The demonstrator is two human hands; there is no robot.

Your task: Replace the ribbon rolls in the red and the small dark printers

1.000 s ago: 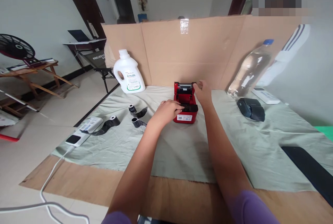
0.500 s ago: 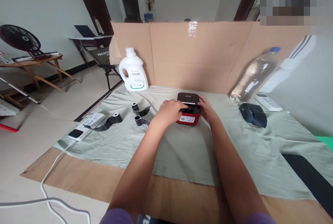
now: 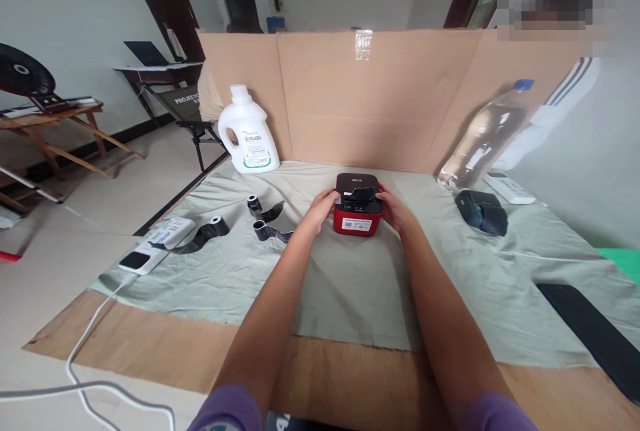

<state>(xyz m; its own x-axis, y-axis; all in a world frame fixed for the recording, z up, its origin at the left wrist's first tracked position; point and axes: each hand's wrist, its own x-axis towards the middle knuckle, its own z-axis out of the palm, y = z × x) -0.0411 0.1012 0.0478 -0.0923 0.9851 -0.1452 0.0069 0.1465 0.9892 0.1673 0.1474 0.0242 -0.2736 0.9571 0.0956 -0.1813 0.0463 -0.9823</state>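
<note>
"While I watch from afar, what do our fingers have?"

"My left hand [image 3: 321, 208] and right hand [image 3: 393, 209] hold the red box [image 3: 356, 223] between them, fingers partly curled on opposite sides, thumbs at its top edges. It sits on the cloth [image 3: 350, 284]."

"What do I see between the thumbs?"

"A black strip [image 3: 363, 194] sticking up from its dark top."

"And farther out?"

"Left of my left fingers, three black rolls [image 3: 219, 225]; beyond those, a white jug [image 3: 250, 134]. Right of my right fingers, a clear bottle [image 3: 485, 137] leans against the cardboard [image 3: 370, 97]."
</note>
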